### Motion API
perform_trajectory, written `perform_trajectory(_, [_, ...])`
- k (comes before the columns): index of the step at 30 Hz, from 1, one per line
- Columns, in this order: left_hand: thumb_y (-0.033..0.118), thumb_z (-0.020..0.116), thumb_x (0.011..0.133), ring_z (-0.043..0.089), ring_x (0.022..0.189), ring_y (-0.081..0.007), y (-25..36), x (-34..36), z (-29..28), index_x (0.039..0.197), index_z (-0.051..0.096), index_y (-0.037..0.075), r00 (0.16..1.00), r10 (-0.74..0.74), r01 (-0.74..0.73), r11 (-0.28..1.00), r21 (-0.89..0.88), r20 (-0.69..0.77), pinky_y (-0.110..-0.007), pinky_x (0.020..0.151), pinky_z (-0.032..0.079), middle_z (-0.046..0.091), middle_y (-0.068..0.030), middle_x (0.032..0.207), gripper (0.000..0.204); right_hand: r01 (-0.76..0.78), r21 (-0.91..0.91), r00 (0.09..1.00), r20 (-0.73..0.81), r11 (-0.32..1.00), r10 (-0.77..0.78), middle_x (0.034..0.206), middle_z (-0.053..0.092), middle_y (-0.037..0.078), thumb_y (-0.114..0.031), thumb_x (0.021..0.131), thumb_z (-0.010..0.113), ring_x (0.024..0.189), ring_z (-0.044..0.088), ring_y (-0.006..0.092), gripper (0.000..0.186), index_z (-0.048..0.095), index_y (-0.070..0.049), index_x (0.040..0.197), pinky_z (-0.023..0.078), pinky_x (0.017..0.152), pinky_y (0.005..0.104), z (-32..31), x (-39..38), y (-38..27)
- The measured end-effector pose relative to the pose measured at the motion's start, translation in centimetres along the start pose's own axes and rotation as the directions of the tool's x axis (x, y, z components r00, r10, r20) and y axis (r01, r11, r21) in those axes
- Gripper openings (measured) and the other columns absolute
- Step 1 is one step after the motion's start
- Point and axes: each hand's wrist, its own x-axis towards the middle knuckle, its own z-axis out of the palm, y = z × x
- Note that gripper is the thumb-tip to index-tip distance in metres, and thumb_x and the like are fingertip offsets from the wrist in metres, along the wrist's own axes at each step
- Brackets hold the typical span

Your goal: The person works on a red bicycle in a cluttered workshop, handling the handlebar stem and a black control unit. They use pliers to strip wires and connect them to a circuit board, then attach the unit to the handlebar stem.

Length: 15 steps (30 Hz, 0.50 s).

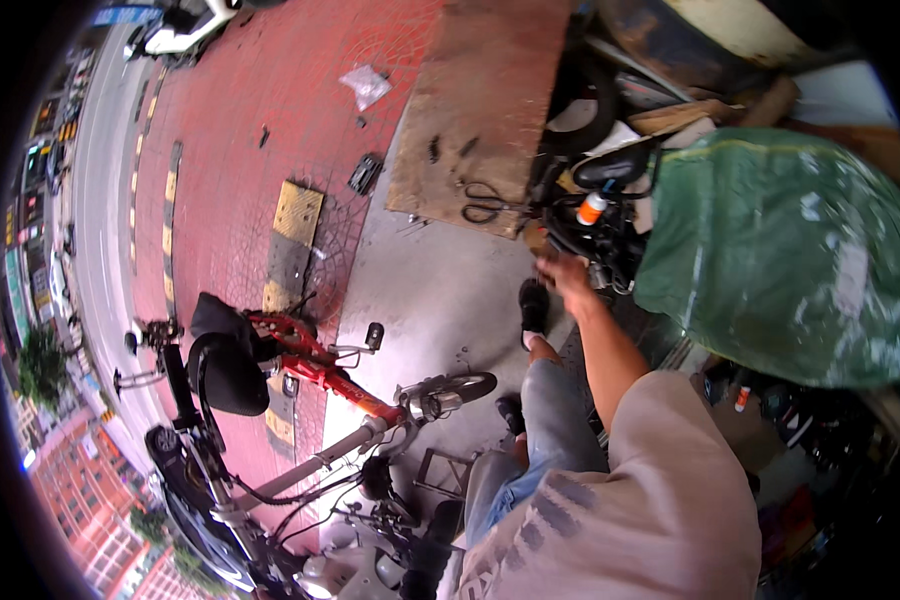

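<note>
My right hand point(568, 278) reaches out at the end of a bare forearm, beside a pile of parts. Its fingers are small and blurred, so whether they grip anything is unclear. Just beyond them lies a brownish, rounded thing point(537, 238) whose kind I cannot make out. Close by, a white and orange bottle point(591, 209) rests among dark cables and metal parts point(610, 245). A pair of scissors with dark loop handles point(483, 203) lies on the edge of a worn wooden board point(470, 110). My left hand does not show.
A red bike point(320, 365) stands at the left, with a bag over its seat. On the right a green tarp point(780, 250) covers something bulky. A yellow and black ramp point(292, 245), a small dark case point(365, 174) and a plastic bag point(366, 87) lie on the ground.
</note>
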Motion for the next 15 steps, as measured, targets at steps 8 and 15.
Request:
perform_trajectory(8, [0.046,0.070,0.098,0.069,0.104,-0.0307,-6.0,1.4,-0.5,0.129,0.066,0.009,0.825,0.369,-0.340,0.929,0.144,-0.428,-0.042,0.087,0.059,0.069,-0.0126,0.120,0.048,-0.007,0.148,0.965,-0.259,0.989,0.046,0.083,0.074,0.005,-0.013,0.091,0.077,0.064,0.064,0.0125,0.015,0.074,-0.004,0.102,0.047,0.054,0.0290,-22.5,-25.0,13.5])
perform_trajectory(15, [0.036,0.075,0.096,0.071,0.094,-0.0299,9.8,-3.0,-13.4,0.111,0.069,-0.002,0.204,0.448,-0.772,0.621,0.139,-0.871,-0.039,0.077,0.059,0.071,-0.0159,0.104,0.042,0.297,0.535,0.836,-0.547,0.791,0.056,0.091,0.073,0.004,-0.014,0.092,0.077,0.071,0.064,0.0149,0.025,0.074,-0.004,0.114,0.048,0.062,0.0297,-35.6,-47.6,17.6])
